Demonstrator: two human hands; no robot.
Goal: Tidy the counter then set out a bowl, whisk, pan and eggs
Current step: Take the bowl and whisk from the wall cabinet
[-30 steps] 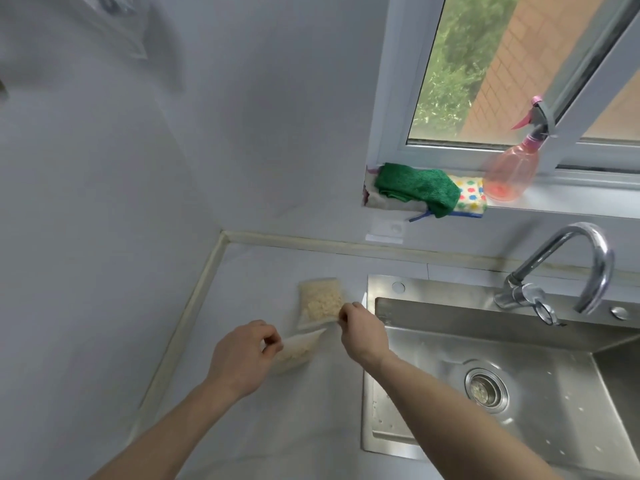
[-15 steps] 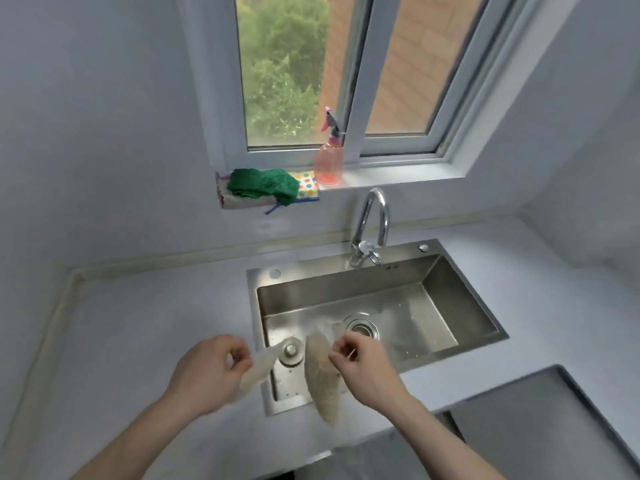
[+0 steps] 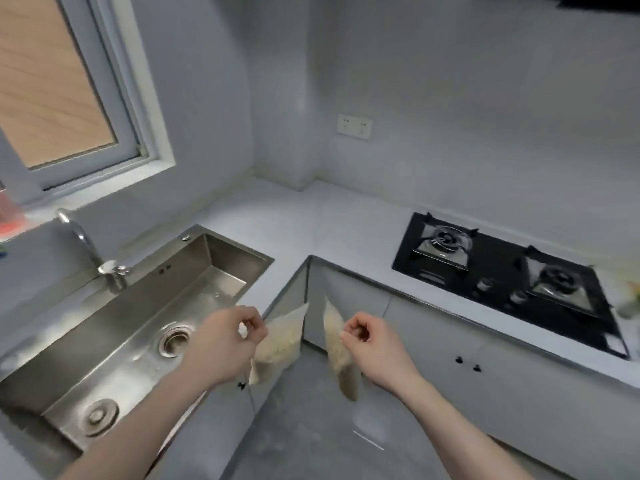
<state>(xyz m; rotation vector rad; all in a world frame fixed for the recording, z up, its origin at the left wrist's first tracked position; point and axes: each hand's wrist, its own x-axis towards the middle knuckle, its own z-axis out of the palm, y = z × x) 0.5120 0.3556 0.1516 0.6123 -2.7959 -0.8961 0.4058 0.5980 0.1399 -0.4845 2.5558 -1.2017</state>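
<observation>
Two small clear plastic bags of pale, grain-like contents are held in the air over the floor (image 3: 311, 438), in front of the inner corner of the L-shaped table (image 3: 298, 216). The left bag (image 3: 280, 344) hangs from the left hand (image 3: 221, 344), whose thumb and fingers pinch its top edge. The right bag (image 3: 337, 355) hangs from the right hand (image 3: 375, 351), pinched in the same manner near its upper edge; it is seen nearly edge-on. The two bags hang near each other but apart. Neither touches the table.

Left of the hands, a stainless steel sink (image 3: 145, 327) is set into the table, with two drain fittings in its basin and a chrome tap (image 3: 90, 247) at its rear edge. A window (image 3: 62, 98) stands above the sink. On the right-hand run of the table lies a black two-burner gas hob (image 3: 498, 275). White cabinet doors (image 3: 485, 368) with small dark knobs sit below that table edge. A white wall socket (image 3: 355, 126) is fixed above the far corner.
</observation>
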